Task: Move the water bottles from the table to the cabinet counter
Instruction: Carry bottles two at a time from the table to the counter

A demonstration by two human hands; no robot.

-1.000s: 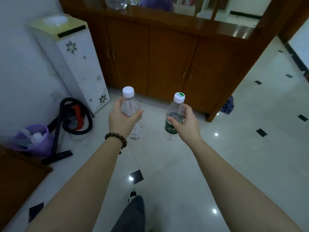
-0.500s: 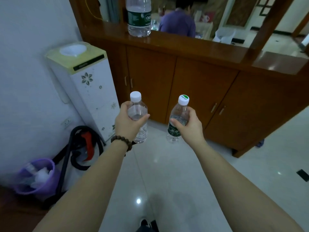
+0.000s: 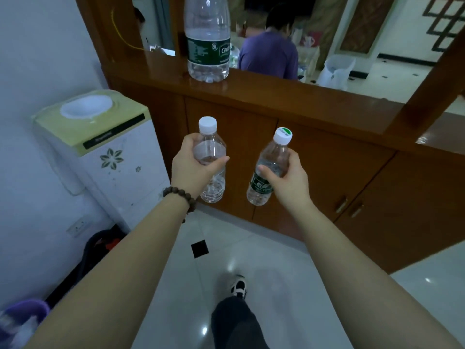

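My left hand [image 3: 192, 170] grips a clear unlabelled water bottle [image 3: 212, 183] with a white cap, held upright. A green-labelled water bottle [image 3: 263, 187] with a white and green cap sits in my right hand [image 3: 289, 180], tilted slightly right. Both bottles hang in the air in front of the brown wooden cabinet doors, below the cabinet counter [image 3: 289, 96]. A large green-labelled water jug [image 3: 207, 39] stands on the counter's left part.
A white and yellow water dispenser [image 3: 100, 152] stands left of the cabinet against the wall. A person in a purple top [image 3: 269, 54] is behind the counter. A purple bin [image 3: 22, 321] and a vacuum hose [image 3: 100, 245] lie at lower left. A wooden post [image 3: 432, 79] rises from the counter's right.
I have walked closer to the cabinet; the counter and the large jug now fill the upper view. Both bottles stay gripped in my hands at about the same height.
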